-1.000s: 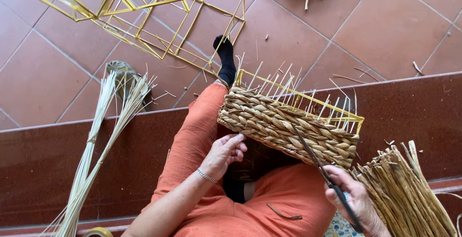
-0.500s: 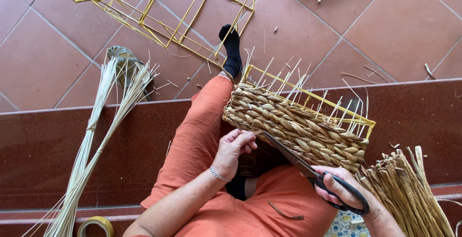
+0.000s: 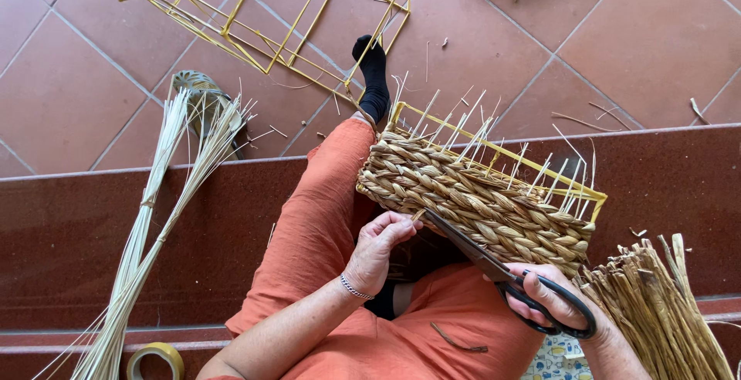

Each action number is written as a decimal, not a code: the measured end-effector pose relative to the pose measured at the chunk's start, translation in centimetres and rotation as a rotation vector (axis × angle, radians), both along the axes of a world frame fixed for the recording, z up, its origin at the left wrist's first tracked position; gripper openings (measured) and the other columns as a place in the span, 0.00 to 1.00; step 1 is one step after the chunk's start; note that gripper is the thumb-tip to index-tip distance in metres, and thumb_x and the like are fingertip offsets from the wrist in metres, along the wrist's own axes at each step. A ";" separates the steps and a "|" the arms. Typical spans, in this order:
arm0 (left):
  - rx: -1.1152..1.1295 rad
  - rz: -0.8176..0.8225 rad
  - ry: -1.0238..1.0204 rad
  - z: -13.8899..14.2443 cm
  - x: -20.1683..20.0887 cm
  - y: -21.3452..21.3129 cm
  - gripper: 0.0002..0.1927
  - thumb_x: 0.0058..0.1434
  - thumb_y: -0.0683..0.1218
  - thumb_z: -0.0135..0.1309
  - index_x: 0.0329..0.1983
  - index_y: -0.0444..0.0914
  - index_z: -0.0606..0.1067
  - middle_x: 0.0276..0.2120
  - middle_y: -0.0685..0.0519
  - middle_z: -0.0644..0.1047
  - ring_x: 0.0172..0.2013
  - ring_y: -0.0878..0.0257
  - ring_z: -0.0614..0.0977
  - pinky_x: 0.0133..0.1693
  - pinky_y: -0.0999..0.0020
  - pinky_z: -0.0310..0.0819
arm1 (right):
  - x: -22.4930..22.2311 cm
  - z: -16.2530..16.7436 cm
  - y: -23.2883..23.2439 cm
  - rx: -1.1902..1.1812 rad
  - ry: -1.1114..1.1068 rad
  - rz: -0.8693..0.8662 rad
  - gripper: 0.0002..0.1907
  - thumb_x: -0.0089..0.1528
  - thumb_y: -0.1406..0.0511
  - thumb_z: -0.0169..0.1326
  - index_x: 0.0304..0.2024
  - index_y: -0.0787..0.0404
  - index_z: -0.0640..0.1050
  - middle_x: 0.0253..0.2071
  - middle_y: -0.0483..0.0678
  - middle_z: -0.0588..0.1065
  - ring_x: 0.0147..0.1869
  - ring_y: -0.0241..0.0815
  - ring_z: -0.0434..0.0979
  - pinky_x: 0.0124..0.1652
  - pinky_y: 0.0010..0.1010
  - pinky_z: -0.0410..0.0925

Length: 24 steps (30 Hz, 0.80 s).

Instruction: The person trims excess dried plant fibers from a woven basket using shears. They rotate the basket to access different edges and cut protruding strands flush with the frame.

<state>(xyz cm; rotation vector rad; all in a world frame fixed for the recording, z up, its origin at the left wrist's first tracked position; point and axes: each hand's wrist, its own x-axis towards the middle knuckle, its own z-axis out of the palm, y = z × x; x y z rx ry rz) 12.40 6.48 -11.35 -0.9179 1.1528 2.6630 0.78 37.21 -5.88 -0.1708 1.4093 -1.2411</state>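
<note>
Woven basket (image 3: pixel 478 198), coarse braided straw on a yellow wire frame, rests on the orange-clad lap. Left hand (image 3: pixel 378 252) pinches a strand end at its lower edge. Right hand (image 3: pixel 552 299) grips black-handled scissors (image 3: pixel 502 268), blades parted at that strand; dry reed bundle (image 3: pixel 664 310) lies just beside.

Tape roll (image 3: pixel 155 360) and reed bundle (image 3: pixel 670 314) cut off at bottom edge.

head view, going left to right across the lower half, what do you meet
roll of yellow tape → bundle of pale reeds → left hand pinching a strand end → black-handled scissors → right hand in the scissor loops → bundle of dried fibre strands
</note>
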 end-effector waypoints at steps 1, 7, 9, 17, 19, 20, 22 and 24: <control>-0.020 -0.008 0.008 0.0 0.1 0.0 0.05 0.64 0.44 0.57 0.35 0.38 0.79 0.41 0.53 0.82 0.43 0.69 0.77 0.52 0.69 0.69 | 0.0 0.0 -0.1 0.008 -0.012 -0.002 0.48 0.57 0.34 0.45 0.56 0.69 0.76 0.17 0.38 0.68 0.16 0.25 0.62 0.15 0.19 0.56; -0.105 -0.037 0.053 0.4 0.2 0.3 0.08 0.64 0.44 0.57 0.31 0.35 0.78 0.44 0.53 0.79 0.49 0.66 0.78 0.55 0.69 0.68 | 0.3 -0.3 -0.4 0.082 -0.016 -0.007 0.46 0.57 0.35 0.47 0.56 0.67 0.76 0.17 0.39 0.68 0.16 0.25 0.62 0.16 0.20 0.56; -0.114 -0.043 0.065 0.4 0.2 0.2 0.09 0.64 0.45 0.57 0.31 0.35 0.78 0.45 0.53 0.79 0.49 0.66 0.78 0.56 0.69 0.68 | 0.4 -0.4 -0.4 0.111 0.000 -0.001 0.45 0.57 0.36 0.48 0.57 0.67 0.75 0.16 0.40 0.68 0.16 0.26 0.61 0.17 0.20 0.57; -0.035 -0.026 0.029 0.6 -0.1 -0.2 0.07 0.63 0.44 0.57 0.39 0.35 0.80 0.43 0.51 0.82 0.46 0.67 0.79 0.55 0.69 0.70 | 0.7 -0.1 0.3 -0.050 -0.097 -0.031 0.48 0.60 0.35 0.44 0.58 0.71 0.74 0.17 0.40 0.67 0.16 0.26 0.61 0.18 0.21 0.56; -0.037 -0.044 0.009 0.8 -0.1 0.0 0.07 0.63 0.44 0.57 0.39 0.36 0.80 0.43 0.52 0.82 0.46 0.68 0.79 0.54 0.69 0.71 | 0.8 -0.1 0.3 -0.039 -0.098 -0.052 0.48 0.60 0.35 0.44 0.58 0.72 0.74 0.17 0.40 0.67 0.16 0.26 0.61 0.18 0.20 0.55; -0.041 -0.051 -0.002 0.9 -0.1 0.0 0.07 0.63 0.44 0.57 0.39 0.36 0.81 0.43 0.52 0.82 0.45 0.68 0.79 0.54 0.70 0.71 | 0.7 -0.2 0.3 -0.022 -0.079 -0.039 0.48 0.59 0.35 0.44 0.57 0.72 0.75 0.17 0.40 0.67 0.16 0.26 0.60 0.17 0.20 0.54; -0.007 -0.032 0.001 0.9 -0.1 0.1 0.06 0.63 0.44 0.57 0.38 0.36 0.80 0.43 0.53 0.82 0.47 0.68 0.80 0.54 0.70 0.72 | 0.6 -0.2 0.3 0.001 -0.070 -0.029 0.48 0.58 0.35 0.44 0.57 0.72 0.75 0.18 0.40 0.68 0.16 0.26 0.61 0.16 0.20 0.54; 0.022 -0.018 0.004 0.9 -0.2 0.0 0.06 0.64 0.44 0.56 0.37 0.36 0.79 0.42 0.53 0.82 0.47 0.68 0.81 0.54 0.70 0.72 | 0.4 -0.2 0.4 0.012 -0.086 -0.034 0.49 0.57 0.35 0.45 0.58 0.71 0.74 0.18 0.41 0.69 0.17 0.26 0.62 0.16 0.21 0.56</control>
